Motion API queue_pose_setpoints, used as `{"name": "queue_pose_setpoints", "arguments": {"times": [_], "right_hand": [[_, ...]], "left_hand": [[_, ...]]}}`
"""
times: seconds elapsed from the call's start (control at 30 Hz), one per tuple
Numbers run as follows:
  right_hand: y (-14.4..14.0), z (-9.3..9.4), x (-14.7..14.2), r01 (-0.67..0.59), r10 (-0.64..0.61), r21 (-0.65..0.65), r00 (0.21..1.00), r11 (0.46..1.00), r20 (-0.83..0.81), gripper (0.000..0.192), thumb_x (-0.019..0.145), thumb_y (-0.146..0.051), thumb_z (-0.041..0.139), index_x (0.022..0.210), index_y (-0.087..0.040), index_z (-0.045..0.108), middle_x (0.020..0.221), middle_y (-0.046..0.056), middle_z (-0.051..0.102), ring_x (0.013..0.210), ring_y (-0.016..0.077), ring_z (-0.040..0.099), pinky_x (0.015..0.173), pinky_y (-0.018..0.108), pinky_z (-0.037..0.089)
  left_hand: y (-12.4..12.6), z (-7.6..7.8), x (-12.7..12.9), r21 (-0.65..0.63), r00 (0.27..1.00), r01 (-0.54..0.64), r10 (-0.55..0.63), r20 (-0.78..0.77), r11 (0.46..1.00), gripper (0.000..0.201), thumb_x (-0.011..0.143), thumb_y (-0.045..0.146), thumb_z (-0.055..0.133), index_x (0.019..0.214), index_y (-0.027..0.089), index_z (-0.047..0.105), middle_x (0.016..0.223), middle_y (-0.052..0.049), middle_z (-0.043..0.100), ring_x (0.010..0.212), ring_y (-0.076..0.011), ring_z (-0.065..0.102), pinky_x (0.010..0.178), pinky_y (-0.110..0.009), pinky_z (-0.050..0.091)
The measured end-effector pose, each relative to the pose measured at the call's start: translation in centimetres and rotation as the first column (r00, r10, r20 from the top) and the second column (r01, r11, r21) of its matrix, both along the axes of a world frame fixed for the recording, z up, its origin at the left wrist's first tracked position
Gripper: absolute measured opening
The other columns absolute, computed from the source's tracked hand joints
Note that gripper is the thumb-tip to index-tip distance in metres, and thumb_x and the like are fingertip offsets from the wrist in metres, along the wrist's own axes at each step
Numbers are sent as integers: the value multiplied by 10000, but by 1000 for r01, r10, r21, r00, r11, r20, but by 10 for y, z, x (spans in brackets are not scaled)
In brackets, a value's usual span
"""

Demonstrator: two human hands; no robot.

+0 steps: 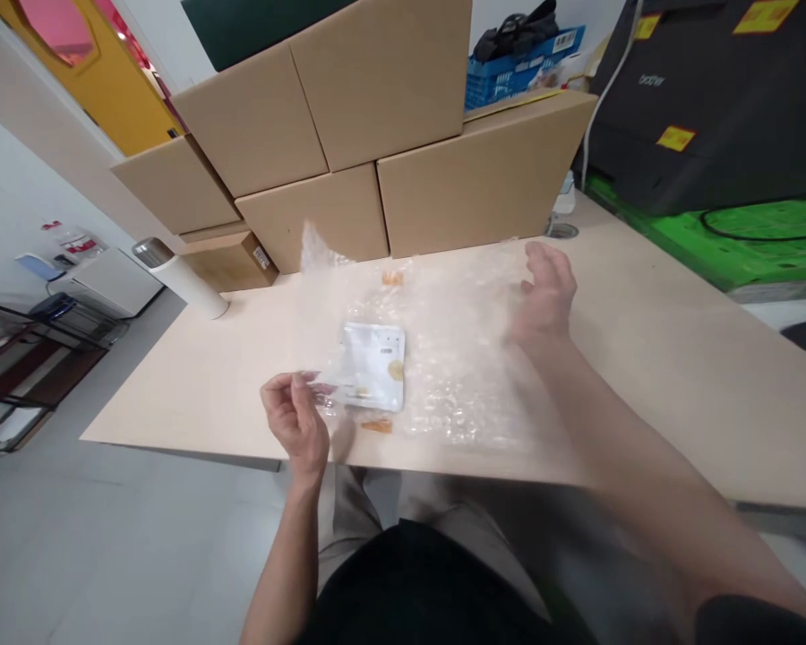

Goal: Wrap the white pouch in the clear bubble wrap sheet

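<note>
A sheet of clear bubble wrap (467, 394) lies spread on the table, its left side lifted. On it rests a flat white pouch (374, 367) with a round gold mark and small print; part of its left side shows through the plastic. Orange tape pieces (377, 425) show at the sheet's near and far edges. My left hand (295, 417) pinches the left edge of the wrap, beside the pouch. At the far right edge, my right hand (546, 291) has its fingers curled on the wrap; it is slightly blurred.
Cardboard boxes (484, 184) are stacked along the back of the table (651, 358). A white bottle (188, 282) with a metal cap stands at the left, near a small brown box (232, 262). A black printer (698, 107) sits on a green pallet (766, 237) at the right.
</note>
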State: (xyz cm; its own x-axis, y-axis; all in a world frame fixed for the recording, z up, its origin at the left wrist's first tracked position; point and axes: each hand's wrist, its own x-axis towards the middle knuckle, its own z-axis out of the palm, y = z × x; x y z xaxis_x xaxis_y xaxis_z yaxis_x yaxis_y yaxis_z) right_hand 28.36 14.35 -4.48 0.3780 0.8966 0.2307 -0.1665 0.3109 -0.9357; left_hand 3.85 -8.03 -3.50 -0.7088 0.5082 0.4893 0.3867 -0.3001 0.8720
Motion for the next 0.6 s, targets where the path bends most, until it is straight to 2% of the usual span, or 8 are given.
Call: {"name": "queue_pose_setpoints", "arguments": {"times": [0.1,0.17,0.27,0.33,0.43,0.5,0.57,0.6], "right_hand": [[-9,5,-4,-119,115,20,985,993,125,390,826,-538,589,1120,-283,585,1193,49,602,1200,265,527,970,471,465],[-14,5,-7,-208,212,-39,959,977,186,452,766,-513,663,1135,-266,578,1213,51,594,1183,262,534,1020,494,434],[-23,4,-13,-315,352,-170,894,934,278,486,734,-478,718,1147,-273,564,1267,58,566,1186,265,531,1030,497,431],[-29,5,-16,-340,406,-234,840,911,360,472,758,-467,709,1161,-279,553,1305,72,546,1207,278,521,1035,500,429],[-36,6,-17,-320,417,-277,788,906,454,484,772,-453,691,1196,-271,541,1345,93,526,1243,297,504,1060,506,409],[-37,6,-17,-303,414,-293,770,907,486,498,776,-456,675,1217,-272,537,1355,100,523,1248,305,507,1054,509,413],[-36,5,-17,-294,419,-311,757,904,501,507,779,-458,663,1234,-272,538,1353,107,528,1233,312,522,1035,513,426],[-35,4,-16,-290,422,-321,754,902,504,512,778,-456,663,1238,-269,539,1348,111,533,1225,315,529,1028,514,430]], "left_hand": [[-4,-4,-22,-12,993,-115,115,-41,993,190,936,371,559,978,204,480,900,-16,635,590,-112,634,559,-269,544],[-9,-8,-42,-66,948,-263,245,-202,963,188,895,273,585,1050,196,512,1006,-55,635,784,-153,662,713,-324,557],[-20,-10,-60,-40,719,-496,384,-579,868,359,821,132,596,1177,175,570,1187,-123,608,1130,-249,579,978,-452,448],[-26,-6,-52,12,575,-525,365,-732,851,325,836,112,588,1151,182,631,1166,-123,624,1158,-268,546,1013,-478,394],[-29,6,-18,11,513,-408,239,-825,913,222,871,122,609,1060,213,681,1050,-94,660,1012,-240,581,920,-439,424],[-29,14,7,-16,489,-277,127,-863,961,261,866,90,616,1086,220,669,1036,-79,678,945,-218,596,909,-428,420],[-28,18,24,-126,455,-50,-89,-886,991,328,875,61,588,1154,226,635,1050,-65,699,958,-206,613,902,-401,441],[-28,17,28,-214,432,53,-215,-876,975,343,891,62,564,1189,225,615,1066,-62,705,982,-202,623,901,-385,459]]}}
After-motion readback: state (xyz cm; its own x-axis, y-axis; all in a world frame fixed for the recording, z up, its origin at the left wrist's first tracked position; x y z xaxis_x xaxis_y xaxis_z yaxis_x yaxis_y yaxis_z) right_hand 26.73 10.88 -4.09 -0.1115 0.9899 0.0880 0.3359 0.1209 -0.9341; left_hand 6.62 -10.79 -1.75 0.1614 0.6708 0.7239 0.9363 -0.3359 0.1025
